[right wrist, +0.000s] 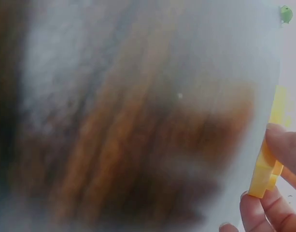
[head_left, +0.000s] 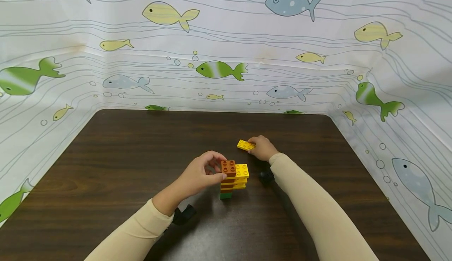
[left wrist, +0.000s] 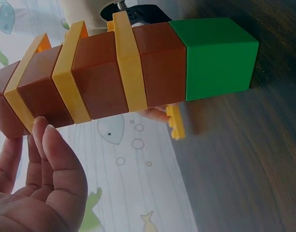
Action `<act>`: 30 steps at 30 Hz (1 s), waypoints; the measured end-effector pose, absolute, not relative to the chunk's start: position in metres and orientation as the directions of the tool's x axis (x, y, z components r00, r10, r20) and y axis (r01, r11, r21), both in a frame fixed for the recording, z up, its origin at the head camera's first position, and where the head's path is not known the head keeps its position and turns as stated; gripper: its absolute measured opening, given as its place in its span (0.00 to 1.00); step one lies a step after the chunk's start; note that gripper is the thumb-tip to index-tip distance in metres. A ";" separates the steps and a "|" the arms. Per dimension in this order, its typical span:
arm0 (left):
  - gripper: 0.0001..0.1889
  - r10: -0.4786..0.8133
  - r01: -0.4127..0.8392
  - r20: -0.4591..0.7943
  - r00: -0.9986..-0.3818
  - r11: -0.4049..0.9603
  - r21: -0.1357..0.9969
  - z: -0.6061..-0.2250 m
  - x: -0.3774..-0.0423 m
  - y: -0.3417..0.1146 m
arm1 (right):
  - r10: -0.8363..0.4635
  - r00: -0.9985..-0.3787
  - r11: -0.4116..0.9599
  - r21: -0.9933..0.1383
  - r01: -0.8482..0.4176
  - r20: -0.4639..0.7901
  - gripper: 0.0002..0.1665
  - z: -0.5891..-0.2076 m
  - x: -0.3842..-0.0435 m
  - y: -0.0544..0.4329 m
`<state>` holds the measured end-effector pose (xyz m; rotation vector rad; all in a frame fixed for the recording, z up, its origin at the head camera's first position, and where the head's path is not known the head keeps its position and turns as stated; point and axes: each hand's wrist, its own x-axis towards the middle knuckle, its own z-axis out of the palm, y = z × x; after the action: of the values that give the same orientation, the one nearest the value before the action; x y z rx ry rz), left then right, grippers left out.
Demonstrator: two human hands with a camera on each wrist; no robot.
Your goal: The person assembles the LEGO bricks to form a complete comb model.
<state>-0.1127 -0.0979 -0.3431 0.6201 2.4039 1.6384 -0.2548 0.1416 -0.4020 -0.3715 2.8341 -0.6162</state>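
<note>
A tower of toy building bricks point(head_left: 228, 179) stands upright on the table. Its green base brick point(left wrist: 220, 60) carries brown bricks alternating with thin yellow plates, and the yellow plates stick out to the right. My left hand point(head_left: 197, 176) holds the upper part of the tower, fingers on its far side and thumb at the near side of the top brown brick point(head_left: 228, 167). Farther back and to the right, my right hand point(head_left: 263, 148) pinches a loose yellow plate point(head_left: 245, 145) by its right end. The right wrist view shows this plate point(right wrist: 264, 169) between thumb and fingers.
A dark wooden table point(head_left: 141, 143) bears everything. Behind it and along both sides hangs a white fish-print sheet point(head_left: 226, 37). Black wrist devices point(head_left: 184, 215) show beneath the cream sleeves point(head_left: 318, 210). Much of the right wrist view is blurred.
</note>
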 end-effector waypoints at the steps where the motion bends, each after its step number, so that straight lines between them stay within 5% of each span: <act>1: 0.18 0.428 0.244 0.094 -0.899 0.311 0.919 -0.343 -0.113 -0.098 | -0.293 -0.945 0.875 -0.440 -0.202 -0.148 0.26 -0.401 -0.254 0.143; 30: 0.18 0.431 0.233 0.086 -0.898 0.302 0.924 -0.345 -0.114 -0.100 | -0.461 -0.883 0.673 -0.613 -0.414 0.090 0.27 -0.330 -0.196 0.150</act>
<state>-0.1139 -0.0997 -0.3451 0.6157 2.3856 1.6452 -0.1959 0.1497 -0.3296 -0.7357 2.8064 -1.0011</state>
